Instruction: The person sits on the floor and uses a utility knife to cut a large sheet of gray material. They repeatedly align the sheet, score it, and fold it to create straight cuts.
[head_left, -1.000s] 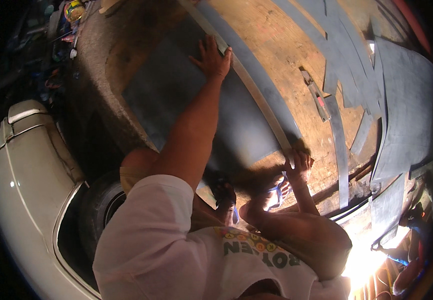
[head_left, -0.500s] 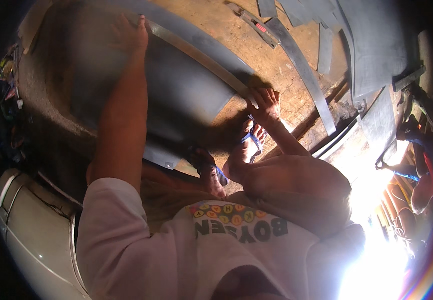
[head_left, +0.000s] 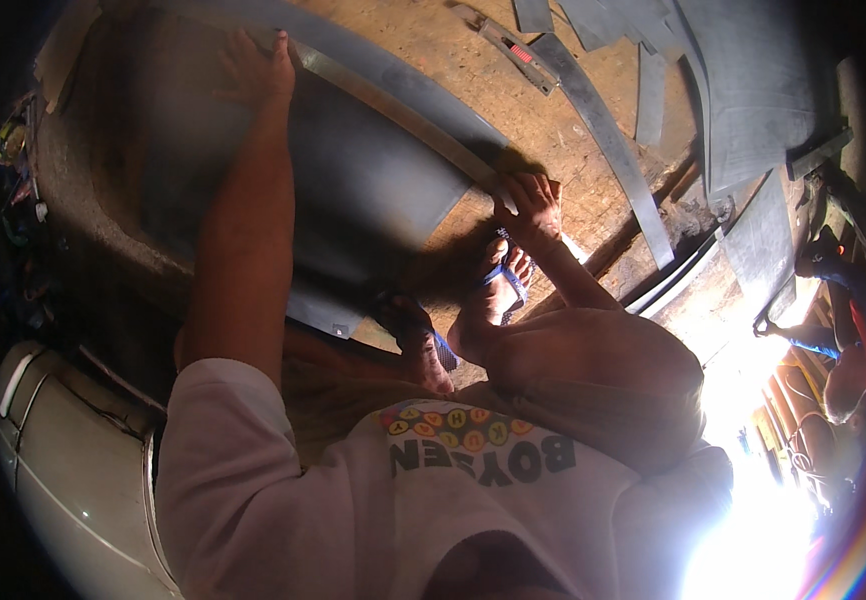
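Note:
A long, narrow metal strip (head_left: 393, 105) lies across a large dark grey sheet (head_left: 353, 170) on a worn wooden surface. My left hand (head_left: 261, 72) rests on the sheet by the strip's far left end, fingers spread and thumb against the strip; haze blurs the fingertips. At the near right end, my right hand (head_left: 533, 212) has its bent fingers and thumb pressed over the strip, holding it down. Just below that hand is my sandalled foot (head_left: 505, 285). A utility knife (head_left: 518, 55) with a red grip lies beyond the sheet, touched by neither hand.
A second long grey strip (head_left: 618, 150) lies right of the knife. Several grey offcuts and a large curved sheet (head_left: 753, 100) occupy the far right. A pale car panel (head_left: 83, 480) stands at lower left. Another person (head_left: 858, 370) is at the right edge, near a strong glare.

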Available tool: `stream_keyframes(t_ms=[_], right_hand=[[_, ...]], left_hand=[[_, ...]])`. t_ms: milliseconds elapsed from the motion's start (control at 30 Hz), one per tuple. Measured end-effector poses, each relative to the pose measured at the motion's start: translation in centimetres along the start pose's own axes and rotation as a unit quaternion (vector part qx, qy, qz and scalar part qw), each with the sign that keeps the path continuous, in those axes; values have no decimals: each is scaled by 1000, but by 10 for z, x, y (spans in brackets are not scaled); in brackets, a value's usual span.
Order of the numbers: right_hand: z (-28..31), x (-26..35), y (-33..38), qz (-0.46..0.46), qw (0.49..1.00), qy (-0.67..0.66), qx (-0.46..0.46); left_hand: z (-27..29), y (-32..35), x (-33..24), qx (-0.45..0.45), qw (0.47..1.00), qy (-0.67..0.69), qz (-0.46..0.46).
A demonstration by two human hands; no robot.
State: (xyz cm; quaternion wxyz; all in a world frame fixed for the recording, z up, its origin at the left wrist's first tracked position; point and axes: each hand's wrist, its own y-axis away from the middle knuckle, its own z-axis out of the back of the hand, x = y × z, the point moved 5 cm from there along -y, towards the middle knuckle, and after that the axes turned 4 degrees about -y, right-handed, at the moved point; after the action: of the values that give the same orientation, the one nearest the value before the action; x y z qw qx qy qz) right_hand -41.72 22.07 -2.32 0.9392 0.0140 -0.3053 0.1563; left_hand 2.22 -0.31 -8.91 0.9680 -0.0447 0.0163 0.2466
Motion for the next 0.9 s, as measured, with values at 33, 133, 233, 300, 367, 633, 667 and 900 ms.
stream_keyframes(t_ms=[33, 133, 233, 300, 367, 633, 667, 900], right_hand=[[0, 0, 0, 0, 1000, -2, -1], [0, -2, 2, -3, 1000, 2, 0], [-3, -4, 3, -6, 1000, 3, -1], [-3, -7, 6, -11, 1000, 6, 1], [-4, -10, 8, -17, 1000, 2, 8], [-10, -15, 9, -26, 999, 2, 36], [-7, -12, 12, -5, 999, 49, 17], [-15, -9, 8, 26, 999, 37, -1]], left_hand=[[0, 0, -1, 4, 1000, 0, 1], [2, 1, -5, 10, 1000, 12, 4], [2, -1, -1, 0, 1000, 11, -4], [1, 1, -7, -3, 1000, 11, -9], [-2, 1, -8, -6, 1000, 5, -9], [-2, 2, -3, 13, 999, -27, 19], [4, 7, -11, 8, 999, -31, 11], [29, 4, -10, 41, 998, -39, 34]])
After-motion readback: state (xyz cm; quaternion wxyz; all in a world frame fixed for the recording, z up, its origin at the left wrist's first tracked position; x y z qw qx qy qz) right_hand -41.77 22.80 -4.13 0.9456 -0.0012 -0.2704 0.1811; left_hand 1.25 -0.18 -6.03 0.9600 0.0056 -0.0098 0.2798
